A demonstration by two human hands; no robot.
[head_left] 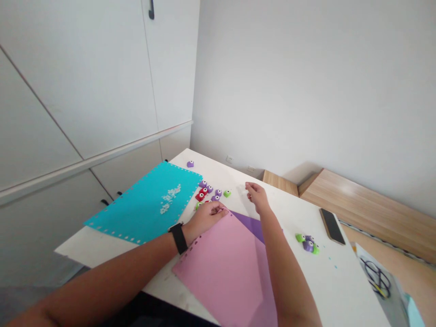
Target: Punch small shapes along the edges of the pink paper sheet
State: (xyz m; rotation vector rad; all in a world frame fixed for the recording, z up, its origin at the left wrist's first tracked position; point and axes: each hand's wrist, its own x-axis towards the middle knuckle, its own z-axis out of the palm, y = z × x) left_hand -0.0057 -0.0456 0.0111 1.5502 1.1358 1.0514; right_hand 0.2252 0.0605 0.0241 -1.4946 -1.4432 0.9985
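My left hand [206, 217], with a black watch on its wrist, pinches the top corner of a pink foam-like sheet [225, 268] with punched holes along its edges. Under that sheet a purple sheet [250, 225] shows at the right. My right hand [258, 196] is raised over the white table, fingers pinched together; anything between them is too small to make out. Beyond my left hand sit several small craft punches: purple punches [218, 193], red punches [200, 194] and a green punch [227, 194]. Another green punch is partly hidden behind my left hand.
On the left lies a blue sheet [139, 204] with edge holes and a pile of small white cutouts [169, 198]. A purple punch [190, 164] is near the far corner. More punches [308, 245] and a phone [332, 225] lie right on the white table [344, 290]. Cabinets [102, 91] border the left.
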